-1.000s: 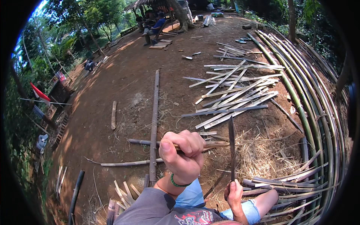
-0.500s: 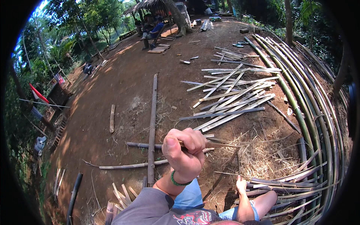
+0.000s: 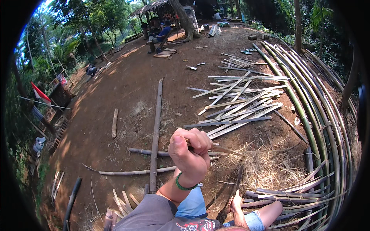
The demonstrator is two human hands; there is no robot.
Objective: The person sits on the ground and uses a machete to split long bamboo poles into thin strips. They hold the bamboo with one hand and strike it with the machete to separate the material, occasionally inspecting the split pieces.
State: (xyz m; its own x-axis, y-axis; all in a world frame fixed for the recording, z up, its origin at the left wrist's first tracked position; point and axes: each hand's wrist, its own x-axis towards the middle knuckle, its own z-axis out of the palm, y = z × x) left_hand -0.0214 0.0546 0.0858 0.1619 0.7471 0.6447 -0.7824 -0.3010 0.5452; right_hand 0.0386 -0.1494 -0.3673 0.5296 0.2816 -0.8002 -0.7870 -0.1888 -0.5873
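Left of pale curled plant-fibre shavings [image 3: 266, 173]: left grip [image 3: 190, 154], closed, is presumably steadying a thin brown strip [image 3: 225, 149]; right grip [image 3: 236, 204], closed, is holding a long dark blade [image 3: 239, 177].

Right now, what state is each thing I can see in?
Left hand: closed around the bamboo strip
Bamboo strip: held, jutting rightward
Right hand: closed on the long knife
Long knife: unsheathed, pointing away
Bamboo slats: split, lying crisscrossed
Bamboo poles: lying side by side
Shavings: loose, scattered
Green wristband: worn
Flag: hanging slanted
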